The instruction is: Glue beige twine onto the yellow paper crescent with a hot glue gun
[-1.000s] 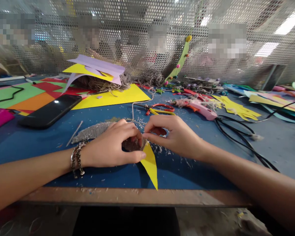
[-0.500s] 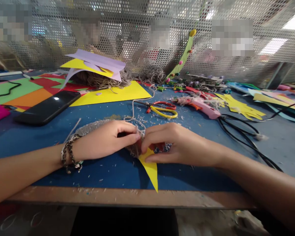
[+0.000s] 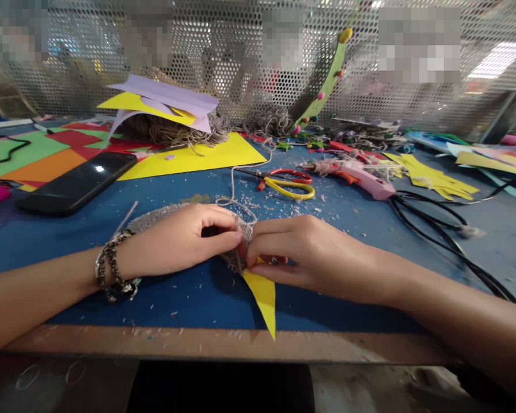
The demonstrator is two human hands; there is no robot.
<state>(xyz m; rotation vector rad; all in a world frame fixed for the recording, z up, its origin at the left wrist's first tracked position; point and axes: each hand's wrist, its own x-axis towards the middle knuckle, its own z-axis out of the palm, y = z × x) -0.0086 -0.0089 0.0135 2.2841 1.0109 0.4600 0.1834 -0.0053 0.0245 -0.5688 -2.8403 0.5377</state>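
Note:
My left hand (image 3: 189,238) lies over a grey piece covered in yarn (image 3: 157,217), its thumb and fingers closed on the end near the middle. At that same end my right hand (image 3: 290,246) is closed, fingertips pressed together against the yarn, just above a pointed piece of yellow paper (image 3: 264,304). The yellow point sticks out toward the table's front edge. A loose strand of grey yarn (image 3: 233,186) loops from between my hands back to the yarn pile (image 3: 155,129). Exactly what the right fingertips pinch is partly hidden.
Red-and-yellow-handled scissors (image 3: 290,186) lie behind my hands. Right of them is a pink glue gun (image 3: 367,179) with a black cable (image 3: 445,241). A black phone (image 3: 79,183) rests at left by coloured paper sheets (image 3: 38,149). A perforated metal screen (image 3: 236,57) stands behind; scraps litter the table.
My right thumb and fingers have closed together at the yarn beside the yellow paper. My left hand keeps its hold. The camera view has shifted slightly.

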